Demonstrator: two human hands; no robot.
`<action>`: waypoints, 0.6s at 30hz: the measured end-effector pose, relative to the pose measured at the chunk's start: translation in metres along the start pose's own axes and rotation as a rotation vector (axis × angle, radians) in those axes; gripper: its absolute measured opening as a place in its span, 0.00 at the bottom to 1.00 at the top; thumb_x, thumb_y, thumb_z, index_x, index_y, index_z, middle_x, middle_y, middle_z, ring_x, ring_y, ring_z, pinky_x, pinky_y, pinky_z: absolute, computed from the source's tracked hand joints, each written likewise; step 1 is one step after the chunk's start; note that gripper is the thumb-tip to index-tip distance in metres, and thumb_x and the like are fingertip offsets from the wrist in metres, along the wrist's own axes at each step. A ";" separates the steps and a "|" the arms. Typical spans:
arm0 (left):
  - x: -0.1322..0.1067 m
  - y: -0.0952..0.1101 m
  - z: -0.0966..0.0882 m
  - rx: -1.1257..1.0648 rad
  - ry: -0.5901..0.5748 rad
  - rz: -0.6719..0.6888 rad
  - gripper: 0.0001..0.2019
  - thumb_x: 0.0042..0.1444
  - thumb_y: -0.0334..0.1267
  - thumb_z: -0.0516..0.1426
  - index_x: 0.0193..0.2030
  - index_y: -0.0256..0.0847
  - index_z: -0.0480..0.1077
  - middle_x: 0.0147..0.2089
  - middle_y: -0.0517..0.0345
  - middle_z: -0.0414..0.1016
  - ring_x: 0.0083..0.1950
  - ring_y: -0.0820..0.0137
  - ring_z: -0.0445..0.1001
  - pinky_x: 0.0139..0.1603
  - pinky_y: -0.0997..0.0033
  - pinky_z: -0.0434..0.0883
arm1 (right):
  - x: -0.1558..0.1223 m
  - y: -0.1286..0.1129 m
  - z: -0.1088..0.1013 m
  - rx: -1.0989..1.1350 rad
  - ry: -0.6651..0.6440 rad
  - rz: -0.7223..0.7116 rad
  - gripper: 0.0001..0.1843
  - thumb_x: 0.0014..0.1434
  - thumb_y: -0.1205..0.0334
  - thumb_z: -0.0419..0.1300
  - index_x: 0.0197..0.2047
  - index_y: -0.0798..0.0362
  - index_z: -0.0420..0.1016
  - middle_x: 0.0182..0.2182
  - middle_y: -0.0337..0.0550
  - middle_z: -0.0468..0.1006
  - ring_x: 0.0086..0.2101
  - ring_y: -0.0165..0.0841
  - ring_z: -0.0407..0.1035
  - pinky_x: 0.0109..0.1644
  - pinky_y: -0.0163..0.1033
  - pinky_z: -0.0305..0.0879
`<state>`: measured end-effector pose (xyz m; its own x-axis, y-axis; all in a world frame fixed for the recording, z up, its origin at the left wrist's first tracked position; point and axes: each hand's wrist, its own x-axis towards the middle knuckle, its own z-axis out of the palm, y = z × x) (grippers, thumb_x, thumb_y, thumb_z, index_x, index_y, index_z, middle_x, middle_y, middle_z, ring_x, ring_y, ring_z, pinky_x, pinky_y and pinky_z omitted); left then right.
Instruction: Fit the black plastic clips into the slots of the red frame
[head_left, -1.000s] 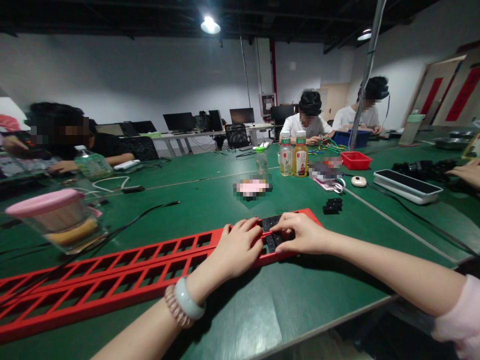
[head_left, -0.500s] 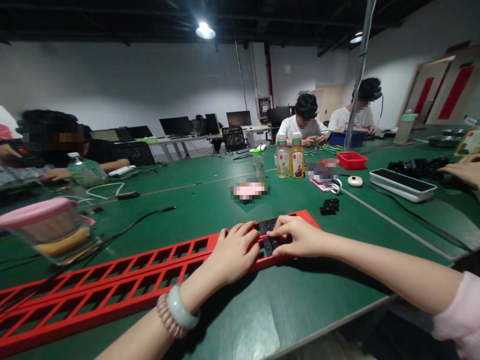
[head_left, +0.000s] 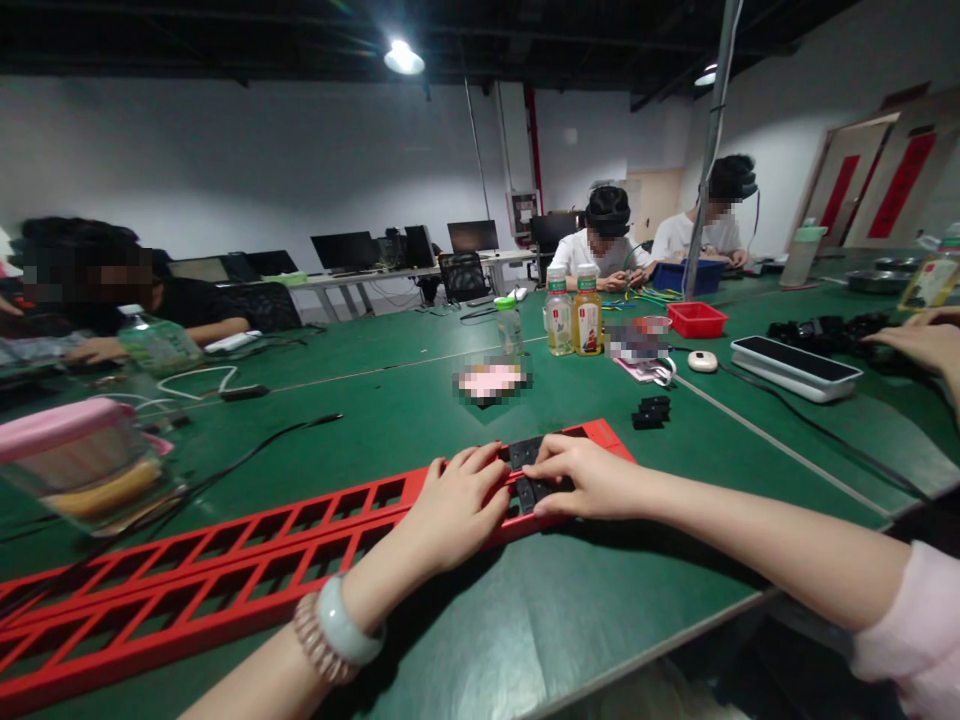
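A long red rack (head_left: 606, 433) with two rows of slots lies slantwise across the table in front of me. Over its right part my left hand (head_left: 454, 510) rests with its fingers spread, holding nothing that I can see. Beside it, the thumb and fingers of my right hand (head_left: 589, 480) are closed on a small black block (head_left: 529, 493) in the front row; they cover part of it. Another black block (head_left: 525, 453) sits in the back row, just behind my right fingertips. Several loose black blocks (head_left: 651, 412) lie behind the rack's right end.
A pink-lidded container (head_left: 67, 430) and a black cable (head_left: 285, 437) are at left. Two drink bottles (head_left: 587, 322), a red tray (head_left: 697, 320) and a white device (head_left: 795, 368) stand farther back. Co-workers sit around the table; one's hand (head_left: 926, 345) is at far right, near black parts.
The whole view has shifted slightly, so things appear a little farther left. Both hands keep nearly the same place on the rack, my right fingers still on the front-row block.
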<state>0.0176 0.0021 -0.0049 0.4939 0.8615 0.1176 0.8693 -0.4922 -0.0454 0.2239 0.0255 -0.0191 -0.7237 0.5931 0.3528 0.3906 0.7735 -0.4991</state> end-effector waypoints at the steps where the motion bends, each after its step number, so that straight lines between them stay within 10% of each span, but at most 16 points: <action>1: 0.000 0.000 0.000 0.002 0.000 -0.003 0.15 0.60 0.42 0.42 0.44 0.44 0.67 0.61 0.52 0.57 0.60 0.58 0.56 0.52 0.49 0.58 | 0.000 0.000 -0.001 0.009 -0.008 -0.006 0.18 0.51 0.55 0.60 0.44 0.56 0.74 0.36 0.45 0.67 0.37 0.33 0.64 0.42 0.37 0.62; 18: 0.002 0.000 0.001 0.014 -0.004 -0.005 0.15 0.60 0.43 0.42 0.44 0.45 0.67 0.62 0.52 0.56 0.60 0.58 0.56 0.53 0.48 0.57 | 0.001 0.001 0.000 0.030 -0.009 0.009 0.19 0.51 0.59 0.61 0.46 0.57 0.73 0.39 0.47 0.67 0.40 0.33 0.63 0.47 0.39 0.61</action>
<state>0.0183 0.0039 -0.0056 0.4897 0.8643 0.1144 0.8719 -0.4862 -0.0589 0.2236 0.0264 -0.0195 -0.7251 0.5981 0.3413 0.3801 0.7609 -0.5259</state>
